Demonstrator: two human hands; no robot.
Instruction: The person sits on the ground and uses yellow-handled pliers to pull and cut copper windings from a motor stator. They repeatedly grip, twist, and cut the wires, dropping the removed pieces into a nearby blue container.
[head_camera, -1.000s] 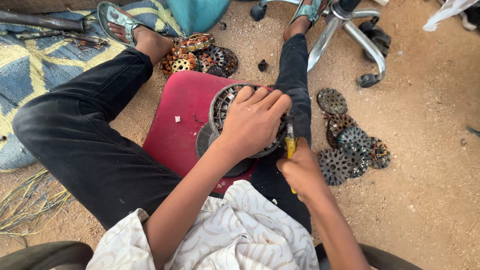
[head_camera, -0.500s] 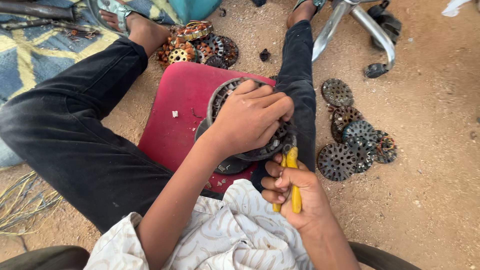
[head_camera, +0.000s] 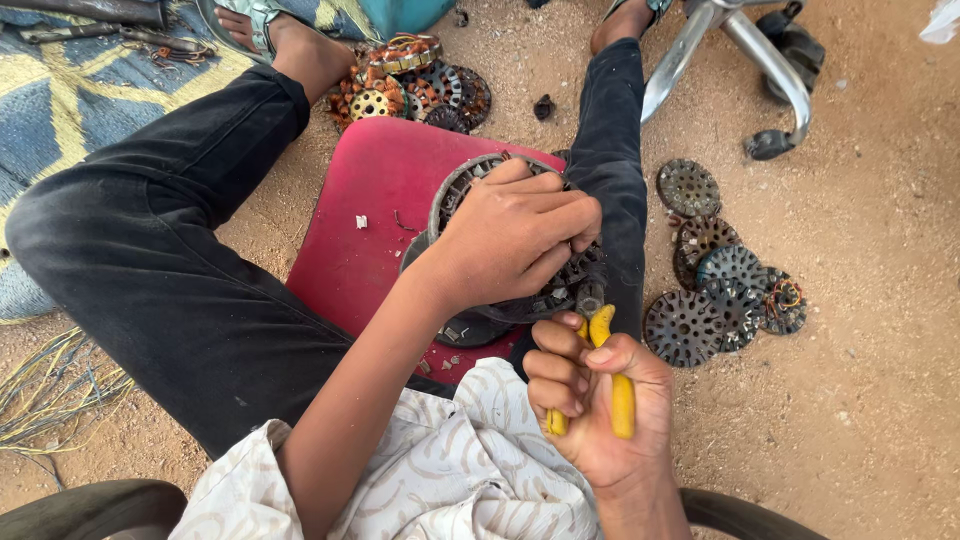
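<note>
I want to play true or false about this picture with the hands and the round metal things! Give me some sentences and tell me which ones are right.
1. The left hand rests on top of a round metal motor core. True.
2. The right hand holds a tool with blue handles. False: the handles of the pliers are yellow.
3. The motor core sits on a red stool seat. True.
4. A pile of dark round metal discs lies on the blue and yellow mat. False: it lies on the sandy ground, on the person's right side.
5. The person wears black trousers. True.
</note>
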